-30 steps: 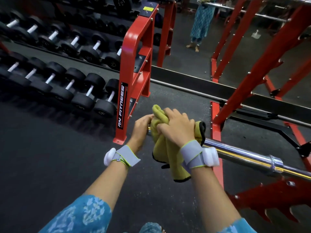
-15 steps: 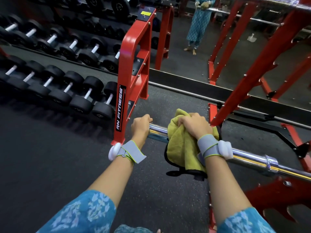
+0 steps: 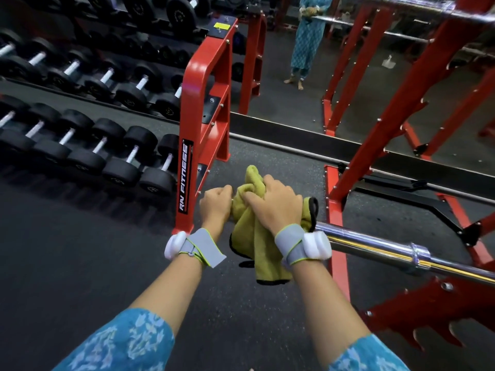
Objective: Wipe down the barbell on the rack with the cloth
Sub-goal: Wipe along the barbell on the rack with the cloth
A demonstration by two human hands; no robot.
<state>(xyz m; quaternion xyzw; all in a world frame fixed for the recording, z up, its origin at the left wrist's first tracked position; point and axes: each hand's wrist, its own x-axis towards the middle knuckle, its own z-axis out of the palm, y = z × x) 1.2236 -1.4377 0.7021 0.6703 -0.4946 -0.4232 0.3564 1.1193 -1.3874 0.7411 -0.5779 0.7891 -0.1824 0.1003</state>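
Right hand (image 3: 273, 207) has its grip closed tight over the yellow-green cloth (image 3: 257, 247), which is bunched up around the barbell (image 3: 375, 246) dead centre of the frame. One loose end of the cloth hangs below the wrist and another bit sticks up past the knuckles. The left hand (image 3: 215, 207) sits just left of it, touching the cloth, with its grip curled into a fist around the bar's end. Only a sliver of metal shows between the two, so most of the bar there is hidden. From the right wrist the chrome bar runs out to the lower right edge, past its collar, across the red rack (image 3: 401, 124). Black dumbbells (image 3: 120, 162) are lined up along the left side.
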